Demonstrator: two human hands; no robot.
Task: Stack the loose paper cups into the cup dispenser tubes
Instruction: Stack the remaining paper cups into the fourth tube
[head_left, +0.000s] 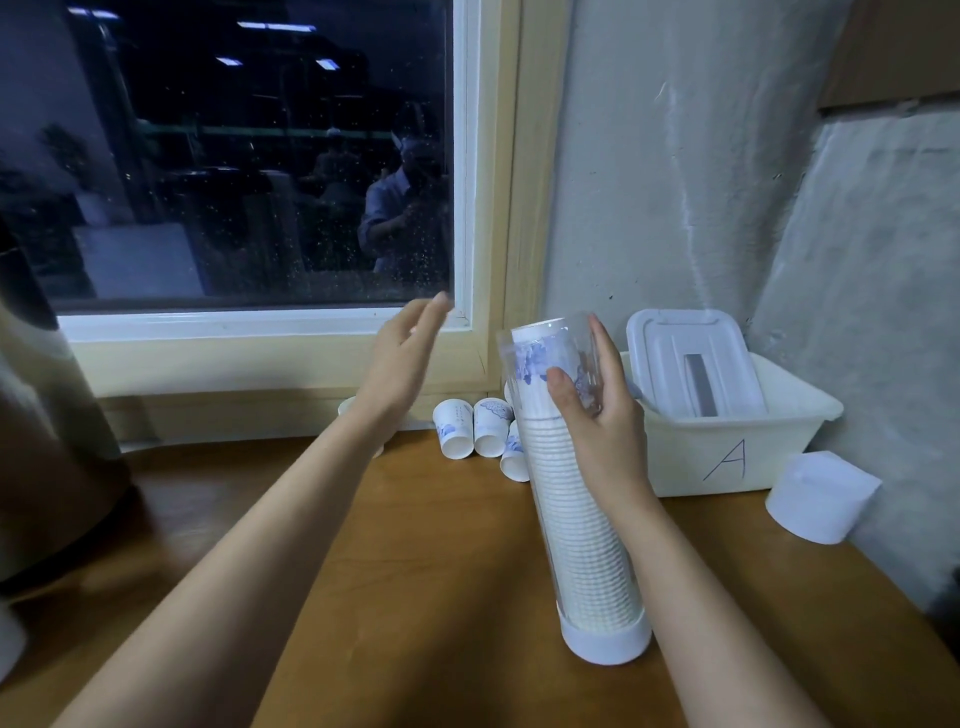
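While the right hand (597, 415) wraps thumb and fingers around the upper part of the clear dispenser tube (519, 364), the tube stands on its white base on the wooden table (441, 571), leaning a little, and nested cups (587, 561) fill it almost to the top. The left hand (402, 358) is raised before the window sill (260, 358), fingers straight, holding nothing. Behind the tube, loose cups (491, 426) lie on their sides by the wall, one partly hidden by the tube; at the right a white bin (727, 457) marked A holds a lid (696, 364), with a white cap (821, 496) beside it.
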